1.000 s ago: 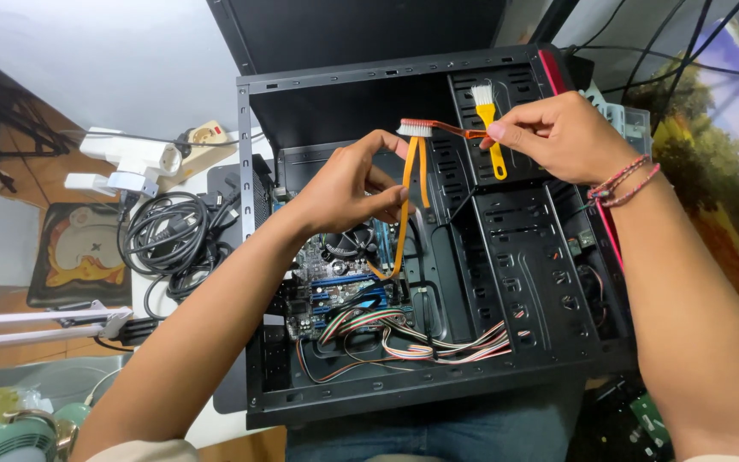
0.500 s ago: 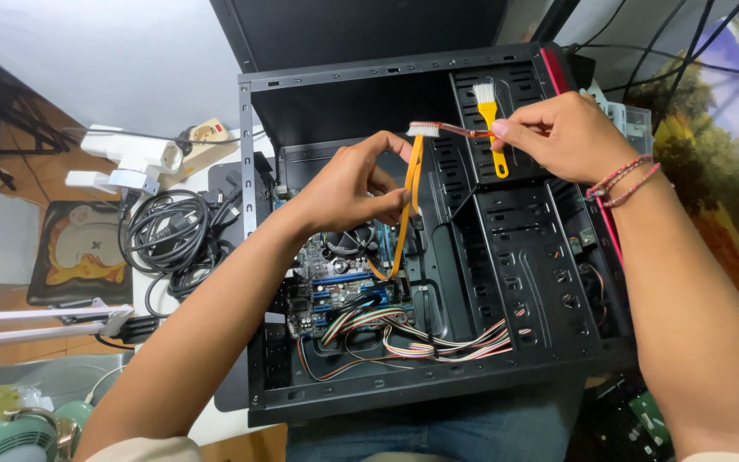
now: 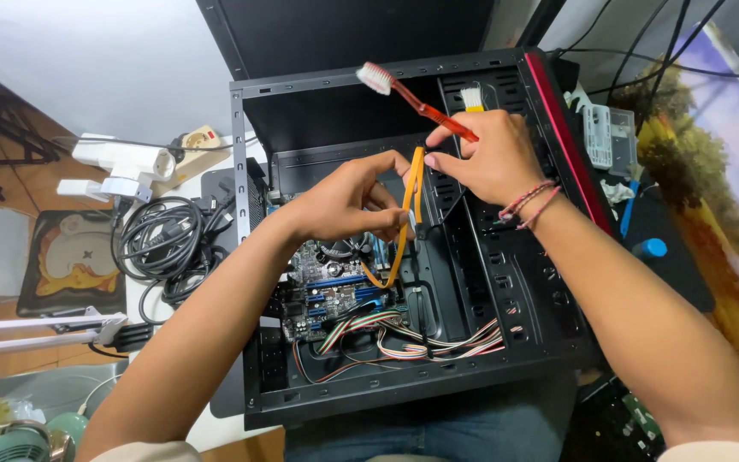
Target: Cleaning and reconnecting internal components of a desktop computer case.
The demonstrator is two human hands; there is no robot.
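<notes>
His left hand (image 3: 348, 201) pinches the orange cable (image 3: 407, 214) taut over the open computer case (image 3: 506, 342); his right hand (image 3: 482, 158) grips a red toothbrush (image 3: 412, 98) and a yellow brush (image 3: 472, 98), keeping both ready.

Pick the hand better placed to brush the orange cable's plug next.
Right, probably. The right hand holds the red toothbrush and a small yellow brush. The left hand pinches the orange cable, so it is busy steadying it.
</notes>
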